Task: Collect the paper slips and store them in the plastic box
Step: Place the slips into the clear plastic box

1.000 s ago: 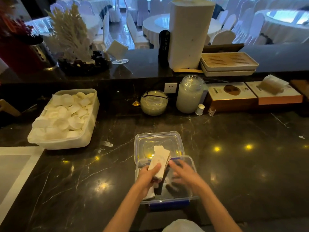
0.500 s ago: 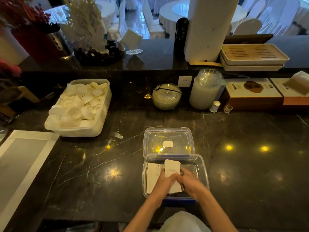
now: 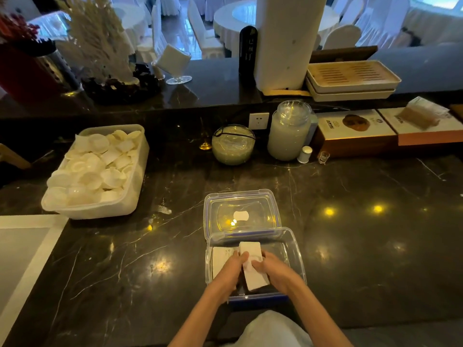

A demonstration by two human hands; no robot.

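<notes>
A clear plastic box (image 3: 297, 249) with blue trim sits on the dark marble counter close to me, its lid (image 3: 240, 212) lying open behind it. Inside the box my left hand (image 3: 229, 274) and my right hand (image 3: 274, 270) both grip a stack of white paper slips (image 3: 253, 267), pressed down toward the box floor. Another white slip (image 3: 220, 259) lies flat on the left of the box, partly hidden by my left hand.
A white tub (image 3: 130, 199) full of white paper cups stands at the left. Along the back are a glass bowl (image 3: 233, 146), a glass jar (image 3: 288, 131), cardboard boxes (image 3: 355, 134) and stacked trays (image 3: 350, 76). A grey mat (image 3: 20, 256) lies at the far left.
Both hands have lowered the stack of slips from above the box rim down into the box, laying it flatter. The view has shifted closer.
</notes>
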